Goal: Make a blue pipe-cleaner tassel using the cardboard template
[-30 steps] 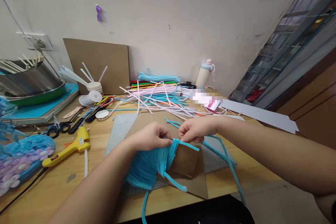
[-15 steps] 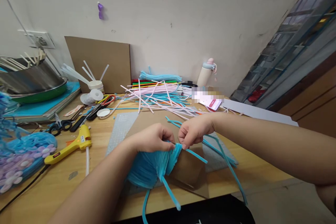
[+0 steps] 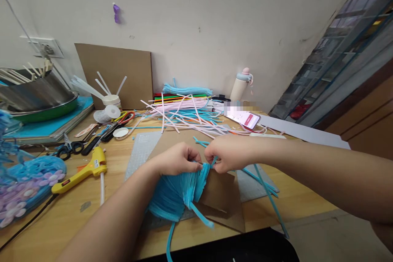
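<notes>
Blue fuzzy stems [image 3: 172, 196] are wound closely round a brown cardboard form [image 3: 216, 190], whose right part shows bare. My left hand [image 3: 187, 159] pinches the upper edge of the wrapping, thumb on top. Just right of it, my right hand [image 3: 222, 153] has its fingers closed on a blue stem at the end of the wound rows. A loose blue stem end [image 3: 202, 217] sticks out toward the front. Under the form lie a flat cardboard sheet [image 3: 235, 213] and a grey cutting mat [image 3: 135, 151].
A yellow glue gun [image 3: 82, 172], scissors [image 3: 70, 147] and a blue flowered piece [image 3: 33, 184] lie to the left. Behind are piled pink and blue stems [image 3: 184, 112], a phone [image 3: 250, 120] and a bottle [image 3: 239, 86]. More blue stems [image 3: 270, 200] trail at the right.
My right hand has turned and closed in beside my left hand. The stem end that pointed right from its fingers now points up between them. The front loose end has shifted slightly.
</notes>
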A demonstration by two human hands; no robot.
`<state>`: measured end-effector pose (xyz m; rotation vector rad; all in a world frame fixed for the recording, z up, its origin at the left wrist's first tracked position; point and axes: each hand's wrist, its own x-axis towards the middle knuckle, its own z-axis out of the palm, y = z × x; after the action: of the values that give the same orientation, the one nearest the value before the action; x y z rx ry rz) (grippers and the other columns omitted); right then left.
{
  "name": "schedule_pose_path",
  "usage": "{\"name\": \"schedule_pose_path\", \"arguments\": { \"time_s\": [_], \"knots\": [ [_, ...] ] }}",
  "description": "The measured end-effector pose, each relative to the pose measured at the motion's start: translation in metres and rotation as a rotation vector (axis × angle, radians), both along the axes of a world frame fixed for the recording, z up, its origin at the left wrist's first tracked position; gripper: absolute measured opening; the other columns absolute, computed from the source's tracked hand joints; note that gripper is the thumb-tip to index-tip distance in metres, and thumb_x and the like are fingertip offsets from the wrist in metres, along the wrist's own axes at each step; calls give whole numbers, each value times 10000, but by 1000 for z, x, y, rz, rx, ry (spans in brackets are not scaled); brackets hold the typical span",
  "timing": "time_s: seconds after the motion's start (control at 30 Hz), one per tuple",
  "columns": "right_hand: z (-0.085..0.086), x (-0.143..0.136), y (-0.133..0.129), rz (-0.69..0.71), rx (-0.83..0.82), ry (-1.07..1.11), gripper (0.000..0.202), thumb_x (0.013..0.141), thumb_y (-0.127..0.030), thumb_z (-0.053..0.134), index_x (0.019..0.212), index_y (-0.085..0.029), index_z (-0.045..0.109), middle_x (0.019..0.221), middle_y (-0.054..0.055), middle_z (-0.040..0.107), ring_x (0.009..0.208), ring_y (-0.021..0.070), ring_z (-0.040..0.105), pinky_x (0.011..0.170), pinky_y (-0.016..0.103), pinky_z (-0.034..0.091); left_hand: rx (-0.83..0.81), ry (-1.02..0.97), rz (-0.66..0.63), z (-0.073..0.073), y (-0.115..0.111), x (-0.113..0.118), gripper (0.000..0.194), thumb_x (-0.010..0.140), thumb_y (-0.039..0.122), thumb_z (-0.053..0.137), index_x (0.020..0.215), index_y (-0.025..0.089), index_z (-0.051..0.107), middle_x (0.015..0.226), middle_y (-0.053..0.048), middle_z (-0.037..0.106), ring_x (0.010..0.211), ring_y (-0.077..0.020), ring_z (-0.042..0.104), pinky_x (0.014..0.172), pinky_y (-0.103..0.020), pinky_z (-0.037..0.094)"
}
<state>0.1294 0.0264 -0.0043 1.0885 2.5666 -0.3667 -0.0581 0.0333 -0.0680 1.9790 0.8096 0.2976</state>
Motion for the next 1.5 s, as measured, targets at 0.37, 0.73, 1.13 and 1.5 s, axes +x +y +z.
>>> {"name": "schedule_pose_path", "arguments": {
  "time_s": [0.37, 0.73, 1.13, 1.5],
  "knots": [
    [-33, 33, -10, 378, 444, 322, 143, 754, -126, 448, 637, -184, 509, 602, -26, 552, 536, 94, 406, 508, 255, 183, -231, -184, 57, 1, 2, -4, 246, 701, 358, 630, 690, 113, 602, 576, 43, 468, 529, -65, 356, 501, -195, 287],
    [-56, 39, -26, -163, 788, 836, 145, 837, -222, 474, 911, -176, 590, 923, 96, 592, 888, 220, 529, 788, 347, 382, 16, -111, 409, -16, 14, 2, 255, 704, 375, 579, 613, 138, 554, 541, 48, 436, 514, -82, 378, 488, -204, 277],
    [-94, 45, 41, -720, -969, 1165, 360, 793, -447, 517, 1033, -179, 545, 779, 30, 558, 563, 114, 509, 461, 224, 406, -250, -96, 585, -22, 27, -14, 402, 636, 507, 656, 747, 122, 620, 576, 35, 524, 515, -91, 426, 515, -213, 306],
    [-127, 43, 25, -692, -893, 1222, 272, 778, -418, 562, 960, -220, 603, 585, -24, 476, 443, 97, 417, 354, 200, 312, -380, -159, 410, -23, 25, 0, 393, 708, 388, 648, 1032, 165, 632, 970, -41, 659, 880, -166, 569, 808, -267, 406]
  ]
}}
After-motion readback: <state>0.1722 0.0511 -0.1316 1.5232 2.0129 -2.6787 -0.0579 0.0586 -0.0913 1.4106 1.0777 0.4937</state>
